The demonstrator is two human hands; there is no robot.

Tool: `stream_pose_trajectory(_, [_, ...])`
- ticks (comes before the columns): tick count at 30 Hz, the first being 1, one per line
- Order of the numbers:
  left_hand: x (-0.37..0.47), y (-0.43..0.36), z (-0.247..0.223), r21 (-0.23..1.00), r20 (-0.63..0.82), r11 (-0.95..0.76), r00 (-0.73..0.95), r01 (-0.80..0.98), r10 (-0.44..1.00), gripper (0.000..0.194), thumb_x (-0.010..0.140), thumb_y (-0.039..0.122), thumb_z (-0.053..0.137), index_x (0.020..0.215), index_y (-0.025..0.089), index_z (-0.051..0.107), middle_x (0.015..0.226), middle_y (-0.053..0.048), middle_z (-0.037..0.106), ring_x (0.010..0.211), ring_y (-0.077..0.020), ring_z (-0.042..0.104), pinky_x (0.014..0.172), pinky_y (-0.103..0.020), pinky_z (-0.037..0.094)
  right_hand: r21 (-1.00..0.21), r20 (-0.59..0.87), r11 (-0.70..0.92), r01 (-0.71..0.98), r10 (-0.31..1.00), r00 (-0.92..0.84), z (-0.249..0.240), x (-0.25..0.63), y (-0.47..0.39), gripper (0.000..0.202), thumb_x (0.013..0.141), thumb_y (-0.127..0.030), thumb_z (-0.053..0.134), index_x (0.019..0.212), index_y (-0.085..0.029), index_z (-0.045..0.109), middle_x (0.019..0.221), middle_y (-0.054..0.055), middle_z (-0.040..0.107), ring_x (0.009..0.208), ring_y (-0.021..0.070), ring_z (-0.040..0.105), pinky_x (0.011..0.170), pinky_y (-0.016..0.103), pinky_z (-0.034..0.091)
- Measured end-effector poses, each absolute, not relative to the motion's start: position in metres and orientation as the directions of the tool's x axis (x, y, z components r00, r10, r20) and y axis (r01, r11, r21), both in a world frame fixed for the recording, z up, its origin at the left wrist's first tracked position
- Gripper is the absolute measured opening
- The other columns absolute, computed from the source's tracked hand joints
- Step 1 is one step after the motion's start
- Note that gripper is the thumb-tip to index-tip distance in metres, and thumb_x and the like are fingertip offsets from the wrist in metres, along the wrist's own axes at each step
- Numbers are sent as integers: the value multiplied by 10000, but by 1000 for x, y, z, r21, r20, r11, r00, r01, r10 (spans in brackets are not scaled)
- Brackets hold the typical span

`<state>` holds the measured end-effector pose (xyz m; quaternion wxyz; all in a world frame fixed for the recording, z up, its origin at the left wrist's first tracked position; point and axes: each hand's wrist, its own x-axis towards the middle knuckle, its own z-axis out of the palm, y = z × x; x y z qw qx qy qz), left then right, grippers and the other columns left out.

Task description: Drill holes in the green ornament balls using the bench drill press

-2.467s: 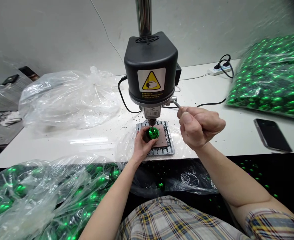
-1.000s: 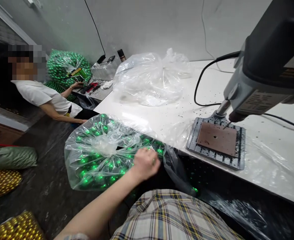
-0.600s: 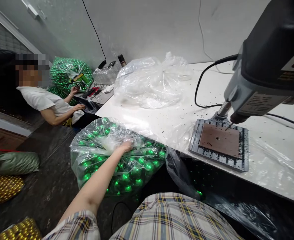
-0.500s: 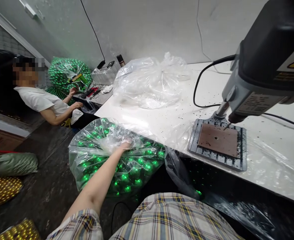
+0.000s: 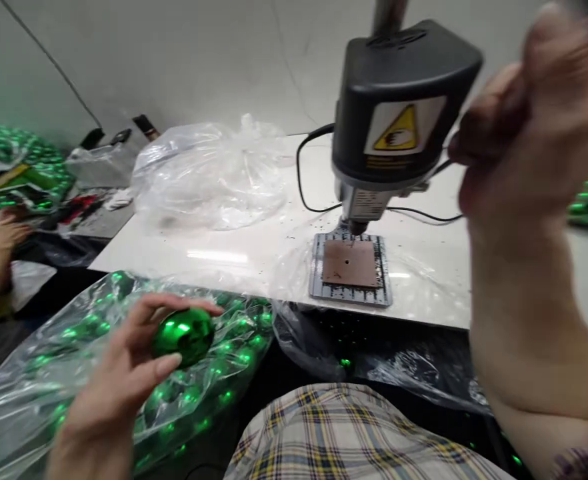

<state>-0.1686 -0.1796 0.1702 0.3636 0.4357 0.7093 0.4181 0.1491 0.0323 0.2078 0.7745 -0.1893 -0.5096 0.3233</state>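
My left hand (image 5: 119, 367) grips a shiny green bauble (image 5: 189, 337) between thumb and fingers. It is raised over a clear plastic bag (image 5: 19, 380) full of similar green balls. On the right, my right hand (image 5: 539, 127) is blurred, its fingers curled around what looks like the handle at the side of the drill press (image 5: 404, 100); most of that handle is hidden by the hand. Below the drill head lies a brown board (image 5: 359, 263) with a small hole, on the press's slotted metal base (image 5: 319, 290).
A bunched clear plastic bag (image 5: 209, 180) lies on the white table (image 5: 139, 247). Black cable (image 5: 304, 173) loops behind the drill. Dark specks litter the tabletop. At far left, a co-worker's hands (image 5: 7, 230) are near another sack of green balls (image 5: 49, 153). More green shows at far right.
My left hand has come out of the bag with a green bauble. My right hand has come into view beside the drill. The view has turned to the right.
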Motion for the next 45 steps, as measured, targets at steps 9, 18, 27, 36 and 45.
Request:
stream_pose_trajectory(9, [-37,-34,64,906,-239,252,79,-340,968,534,758,392,668,1250,239,528,1073,-80,659,788,-177,669,656,-317,546,-605,735,743,-286,660,158,207,158,41,401,875,-342,624,615,-196,356,485,-46,377,367,56,286,332,244,185])
stream_pose_trajectory(18, [-26,-10,26,995,-95,95,-60,-4,994,634,676,400,790,1213,186,530,1074,-57,636,565,-38,524,467,-166,429,-584,753,765,-273,636,172,207,157,39,420,913,-325,581,620,-170,324,519,-27,351,404,50,301,367,228,223])
stream_pose_trajectory(27, [-9,-1,30,972,-6,13,-27,234,1000,572,675,399,791,1173,167,629,792,-21,656,633,-120,550,531,-232,476,-610,742,757,-233,649,166,208,157,40,422,906,-338,575,631,-161,308,531,-17,332,417,62,288,384,227,238])
stream_pose_trajectory(36, [-3,1,15,855,246,-189,-57,483,968,505,673,363,803,1136,220,660,991,-46,645,808,-156,608,717,-277,502,-646,720,739,-189,673,170,208,156,37,437,921,-368,553,649,-158,283,544,-15,321,435,62,280,398,229,233])
stream_pose_trajectory(45, [4,-1,10,718,363,-275,-7,639,932,524,699,393,802,1174,249,632,1043,-46,613,1027,-235,546,908,-372,441,-607,742,754,-250,651,162,208,158,41,459,888,-385,620,631,-168,309,532,-21,334,425,65,284,385,245,229])
